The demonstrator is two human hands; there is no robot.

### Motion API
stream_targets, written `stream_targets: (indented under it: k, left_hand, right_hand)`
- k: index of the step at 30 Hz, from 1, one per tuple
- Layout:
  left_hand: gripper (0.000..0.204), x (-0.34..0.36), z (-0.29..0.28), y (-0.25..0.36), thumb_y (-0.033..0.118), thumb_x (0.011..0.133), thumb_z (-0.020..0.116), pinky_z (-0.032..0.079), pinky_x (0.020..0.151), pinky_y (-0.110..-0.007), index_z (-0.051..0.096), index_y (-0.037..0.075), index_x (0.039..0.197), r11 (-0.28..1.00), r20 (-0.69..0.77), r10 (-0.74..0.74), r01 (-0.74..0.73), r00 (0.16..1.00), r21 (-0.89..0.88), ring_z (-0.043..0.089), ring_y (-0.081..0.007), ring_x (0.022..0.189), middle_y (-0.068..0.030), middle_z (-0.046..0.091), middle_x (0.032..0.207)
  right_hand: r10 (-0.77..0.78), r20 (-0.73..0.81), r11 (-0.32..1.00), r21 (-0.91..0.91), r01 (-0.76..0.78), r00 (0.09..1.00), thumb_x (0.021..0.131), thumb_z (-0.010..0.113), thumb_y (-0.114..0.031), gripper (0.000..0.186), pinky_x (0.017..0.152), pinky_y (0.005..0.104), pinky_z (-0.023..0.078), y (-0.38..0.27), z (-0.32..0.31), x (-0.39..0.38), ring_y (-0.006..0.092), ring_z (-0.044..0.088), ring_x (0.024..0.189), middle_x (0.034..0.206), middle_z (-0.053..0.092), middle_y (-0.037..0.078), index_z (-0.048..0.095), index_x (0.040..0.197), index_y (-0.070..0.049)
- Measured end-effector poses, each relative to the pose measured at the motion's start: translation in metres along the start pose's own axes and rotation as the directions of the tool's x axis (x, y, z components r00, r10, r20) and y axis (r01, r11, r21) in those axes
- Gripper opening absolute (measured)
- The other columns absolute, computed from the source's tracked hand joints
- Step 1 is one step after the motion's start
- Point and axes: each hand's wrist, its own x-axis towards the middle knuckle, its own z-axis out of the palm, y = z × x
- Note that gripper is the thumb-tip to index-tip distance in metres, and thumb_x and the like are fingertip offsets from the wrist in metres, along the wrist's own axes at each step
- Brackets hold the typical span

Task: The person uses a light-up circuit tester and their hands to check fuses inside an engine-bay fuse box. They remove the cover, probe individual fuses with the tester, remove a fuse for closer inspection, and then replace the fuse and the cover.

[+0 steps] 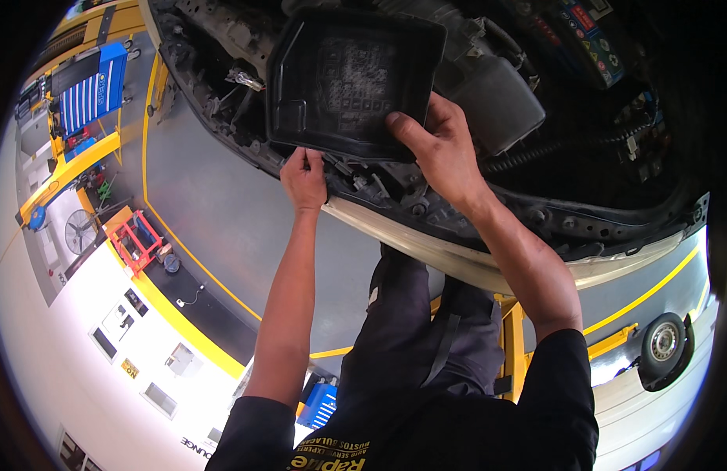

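A black rectangular plastic cover (348,71), with a faint molded diagram on its face, is held over the engine bay near the top middle of the view. My right hand (434,149) is closed on its lower right edge, thumb on the face and fingers behind it. My left hand (304,177) is closed at the lower left edge, fingertips pinched there. A grey plastic box (501,110) lies just right of the cover among hoses and brackets. A pale body panel (395,231) runs along the bay's front, below my hands.
A battery (591,43) is at the upper right of the bay. Beyond the car are a blue tool cart (92,90), a red trolley (136,235), a fan (81,231), yellow lift posts and arms (516,337), and a wheel of another vehicle (665,349).
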Motion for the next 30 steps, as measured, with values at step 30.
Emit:
stream_targets:
  k: [30]
  left_hand:
    - [0.03,-0.001,-0.009,-0.018,0.032,0.103,0.057,0.05,0.073,-0.044,0.073,0.007,0.099,0.905,-0.13,0.131,-0.172,0.983,-0.388,0.065,-0.0399,0.083,-0.0134,0.071,0.088]
  right_hand:
    - [0.045,0.314,0.861,-0.494,0.122,0.948,0.096,0.075,-0.033,0.038,0.07,0.0282,0.049,0.016,0.021,0.017,0.0086,0.06,0.078,0.082,0.066,0.001,0.069,0.113,0.0]
